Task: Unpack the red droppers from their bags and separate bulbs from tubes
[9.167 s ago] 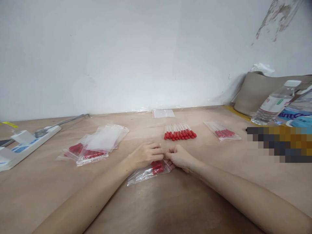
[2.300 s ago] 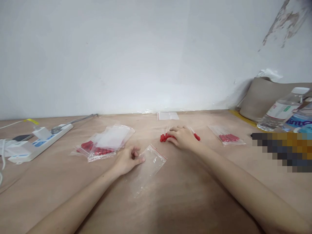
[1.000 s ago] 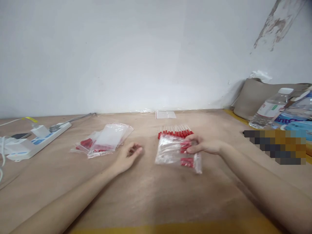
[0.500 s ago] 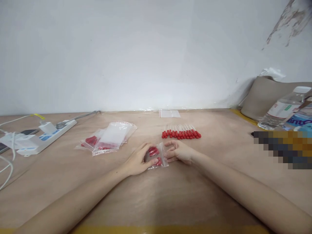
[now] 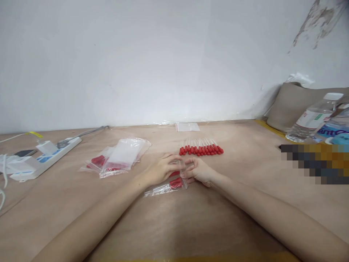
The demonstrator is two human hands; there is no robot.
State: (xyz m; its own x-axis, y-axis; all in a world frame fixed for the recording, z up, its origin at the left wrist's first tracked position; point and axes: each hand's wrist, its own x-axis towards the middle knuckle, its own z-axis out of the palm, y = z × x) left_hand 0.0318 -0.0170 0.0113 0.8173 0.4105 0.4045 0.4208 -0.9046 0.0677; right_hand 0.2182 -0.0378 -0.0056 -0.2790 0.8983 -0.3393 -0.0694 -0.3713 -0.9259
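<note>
A small clear zip bag [image 5: 160,189] with red pieces inside lies flat at mid-table, partly under my hands. My right hand [image 5: 198,171] pinches its right end between thumb and fingers. Over the bag's far edge, my left hand [image 5: 163,169] is curved with its fingertips close to the right hand's; its thumb is mostly hidden and the fingers seem to grip the edge. Just beyond my hands, a row of thin pale sticks with red bulb-like heads [image 5: 201,150] lies side by side, heads toward me.
Left of my hands is a pile of clear zip bags [image 5: 124,153], some with red pieces. A flat white bag [image 5: 188,127] lies near the wall. A power strip [image 5: 45,163] with cables sits far left; a water bottle [image 5: 311,122] and grey container [image 5: 286,105] stand right.
The bag has turned, so one end now sticks out to the left below my left hand. My left fingers have moved over its far edge, toward my right hand.
</note>
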